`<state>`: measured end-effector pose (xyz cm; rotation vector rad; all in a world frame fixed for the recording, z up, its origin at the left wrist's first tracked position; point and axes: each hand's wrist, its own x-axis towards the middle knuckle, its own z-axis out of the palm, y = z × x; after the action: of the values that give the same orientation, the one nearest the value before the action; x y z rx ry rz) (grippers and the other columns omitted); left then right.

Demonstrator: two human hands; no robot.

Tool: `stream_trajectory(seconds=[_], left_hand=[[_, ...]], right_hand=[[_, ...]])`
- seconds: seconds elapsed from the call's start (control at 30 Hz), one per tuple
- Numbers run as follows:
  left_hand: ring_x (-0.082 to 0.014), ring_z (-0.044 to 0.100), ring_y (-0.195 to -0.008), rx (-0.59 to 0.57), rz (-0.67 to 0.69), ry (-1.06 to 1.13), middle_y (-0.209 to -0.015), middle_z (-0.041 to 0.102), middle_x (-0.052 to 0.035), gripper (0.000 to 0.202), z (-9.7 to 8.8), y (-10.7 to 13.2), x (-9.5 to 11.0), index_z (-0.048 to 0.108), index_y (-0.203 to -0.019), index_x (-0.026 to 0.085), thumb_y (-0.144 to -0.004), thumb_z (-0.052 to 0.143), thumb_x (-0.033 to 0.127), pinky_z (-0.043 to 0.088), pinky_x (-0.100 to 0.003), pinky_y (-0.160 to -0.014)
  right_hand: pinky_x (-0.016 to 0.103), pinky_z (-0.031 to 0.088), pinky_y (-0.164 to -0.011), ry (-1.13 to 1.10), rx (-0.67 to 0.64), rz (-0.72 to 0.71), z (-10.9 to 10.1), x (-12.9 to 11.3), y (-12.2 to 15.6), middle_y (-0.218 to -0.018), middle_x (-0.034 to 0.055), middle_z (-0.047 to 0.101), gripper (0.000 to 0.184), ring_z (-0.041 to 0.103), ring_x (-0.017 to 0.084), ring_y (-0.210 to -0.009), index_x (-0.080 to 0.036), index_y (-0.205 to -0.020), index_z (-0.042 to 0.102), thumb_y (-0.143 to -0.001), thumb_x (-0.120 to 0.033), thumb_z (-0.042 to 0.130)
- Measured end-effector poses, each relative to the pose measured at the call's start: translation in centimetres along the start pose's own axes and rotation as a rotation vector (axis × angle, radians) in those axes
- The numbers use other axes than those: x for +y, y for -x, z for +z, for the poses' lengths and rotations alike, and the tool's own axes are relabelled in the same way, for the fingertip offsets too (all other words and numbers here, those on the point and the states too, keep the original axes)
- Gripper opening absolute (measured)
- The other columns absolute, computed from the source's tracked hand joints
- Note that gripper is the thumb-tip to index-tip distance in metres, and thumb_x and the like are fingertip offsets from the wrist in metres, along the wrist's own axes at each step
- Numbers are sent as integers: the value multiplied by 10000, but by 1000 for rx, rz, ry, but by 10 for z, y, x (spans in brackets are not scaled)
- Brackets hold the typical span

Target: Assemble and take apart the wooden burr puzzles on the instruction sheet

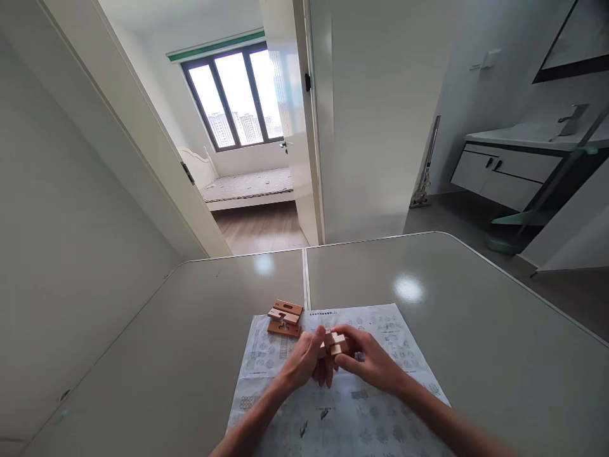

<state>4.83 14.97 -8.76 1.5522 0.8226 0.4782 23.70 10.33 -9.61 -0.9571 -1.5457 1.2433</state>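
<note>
Blocks of pale wood (339, 347), fitted together like a burr puzzle, sat between two hands over the printed sheet (352, 412). On my remote feed, I saw the left hand (303, 357) curled around their left side, thumb uppermost, while the right hand (375, 363) gripped their right side between thumb and fingers. Near the left hand, at the sheet's far-left corner, I saw brown slotted boards (284, 329) with a lighter wooden piece (283, 315) between them. Under the sheet lay a glossy table (476, 317).
</note>
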Motion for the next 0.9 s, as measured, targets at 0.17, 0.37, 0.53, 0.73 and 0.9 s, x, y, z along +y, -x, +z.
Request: stream_trajectory(seconds=[0.17, 0.37, 0.53, 0.73, 0.9], left_hand=[[-102, 458, -380, 192, 180, -129, -463, 534, 12, 658, 2, 1, -1, 582, -754, 161, -1013, 261, 673, 388, -211, -443], [-70, 485, -586, 275, 332, -334, -970, 602, 3, 712, 7, 6, 5, 459, -1376, 256, -759, 800, 361, 429, -194, -534], [-83, 522, -626, 255, 301, -277, -946, 630, -8, 696, 11, 5, 8, 541, -1345, 252, -730, 852, 348, 412, -170, -496], [-174, 695, -826, 202, 247, 5, -1038, 697, -73, 570, 4, 3, 13, 574, -1297, 186, -831, 784, 439, 554, -242, -692], [-198, 706, -888, 200, 226, 97, -1024, 715, -67, 539, 0, 2, 13, 604, -1241, 171, -825, 798, 454, 577, -281, -801]], right_hand=[[266, 325, -514, -261, 77, 121, -4, 3, -4, -569, -54, 486, 507, 381, 121, -483, -180, -925, 614, -979, -663, 466], [263, 311, -503, -266, 74, 117, -5, 3, -4, -579, -48, 504, 537, 377, 116, -473, -175, -945, 618, -964, -692, 474], [259, 306, -497, -172, 17, 130, -5, 2, -4, -619, -31, 529, 602, 387, 119, -506, -187, -875, 599, -917, -775, 480], [260, 334, -509, -211, -55, 98, -7, -2, -4, -579, -55, 490, 541, 406, 125, -508, -182, -1003, 609, -959, -709, 494], [250, 315, -496, -183, -64, 108, -6, -8, -3, -574, -78, 465, 492, 421, 119, -504, -178, -1212, 603, -957, -599, 616]])
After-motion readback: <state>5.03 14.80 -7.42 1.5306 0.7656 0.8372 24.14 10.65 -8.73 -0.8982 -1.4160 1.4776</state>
